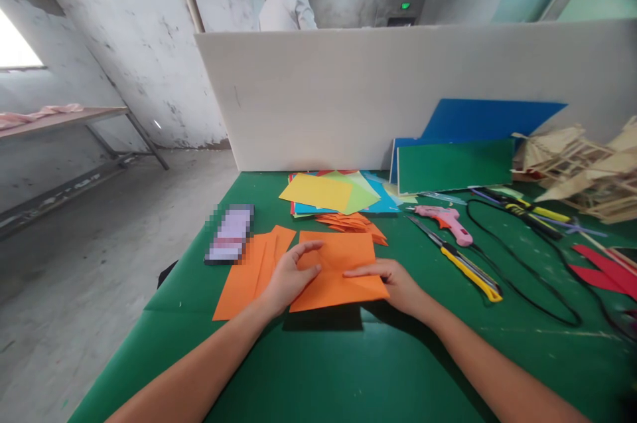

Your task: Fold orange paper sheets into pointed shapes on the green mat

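An orange sheet of paper [343, 250] is before me, its near edge lifted above the table and casting a shadow. My left hand [293, 277] has hold of its left side, with thumb and index finger curved over the top; the other fingers are hidden. At the right edge my right hand [398, 282] grips the same sheet, one digit stretched across its face and the rest out of sight. More orange paper with crease lines [249, 277] lies left of my left hand. Behind the sheet is a pile of small orange paper pieces [355, 224].
Beyond are coloured paper sheets [318, 192] and a phone [229, 235]. To the right lie a yellow utility knife [470, 270], a pink glue gun [445, 220] with a black cord, pliers [535, 214] and red strips [604, 269]. A white panel [318, 97] borders the green table [318, 370].
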`<state>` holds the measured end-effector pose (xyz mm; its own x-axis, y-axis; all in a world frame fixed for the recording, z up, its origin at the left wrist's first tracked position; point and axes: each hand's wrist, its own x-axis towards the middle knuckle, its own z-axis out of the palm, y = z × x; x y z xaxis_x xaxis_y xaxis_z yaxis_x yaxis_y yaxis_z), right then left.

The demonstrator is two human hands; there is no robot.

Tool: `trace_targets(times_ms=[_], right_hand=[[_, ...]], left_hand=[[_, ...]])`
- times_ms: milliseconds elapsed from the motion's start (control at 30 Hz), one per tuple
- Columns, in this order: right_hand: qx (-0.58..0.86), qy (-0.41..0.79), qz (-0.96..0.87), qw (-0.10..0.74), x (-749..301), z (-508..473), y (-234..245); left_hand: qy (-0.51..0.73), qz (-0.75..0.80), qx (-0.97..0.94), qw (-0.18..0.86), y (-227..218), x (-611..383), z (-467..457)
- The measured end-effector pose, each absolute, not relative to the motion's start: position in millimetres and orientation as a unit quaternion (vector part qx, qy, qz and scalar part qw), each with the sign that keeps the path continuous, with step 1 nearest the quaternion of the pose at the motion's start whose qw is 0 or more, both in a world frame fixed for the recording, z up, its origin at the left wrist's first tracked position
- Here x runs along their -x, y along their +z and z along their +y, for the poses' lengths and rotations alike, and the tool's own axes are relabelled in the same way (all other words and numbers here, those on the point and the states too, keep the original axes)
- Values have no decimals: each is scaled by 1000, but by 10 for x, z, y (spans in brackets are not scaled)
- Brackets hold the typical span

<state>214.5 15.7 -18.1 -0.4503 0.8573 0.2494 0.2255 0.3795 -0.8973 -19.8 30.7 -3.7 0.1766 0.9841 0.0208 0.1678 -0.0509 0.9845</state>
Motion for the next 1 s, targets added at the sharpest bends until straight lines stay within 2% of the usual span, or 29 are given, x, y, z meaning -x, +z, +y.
trace_targets(times_ms=[200,367,633,733,833,1000], right_hand=[[451,440,-661,407,-2145,195,-180],[502,450,-605,424,-2182,216,-181],[485,480,-596,423,-2121,175,-175],[452,521,-548,473,-2091,178,-164],[420,572,-487,509,-2071,185,-140],[366,632,-531,431,-2021,149,-118]], left_hand=[[433,424,-591,533,-45,200,350],[406,443,-568,563,38,199,328],[375,453,-554,589,109,146,247],[344,453,-556,606,62,102,201],[384,447,-525,614,7,43,165],[464,429,-492,598,-48,-57,124]])
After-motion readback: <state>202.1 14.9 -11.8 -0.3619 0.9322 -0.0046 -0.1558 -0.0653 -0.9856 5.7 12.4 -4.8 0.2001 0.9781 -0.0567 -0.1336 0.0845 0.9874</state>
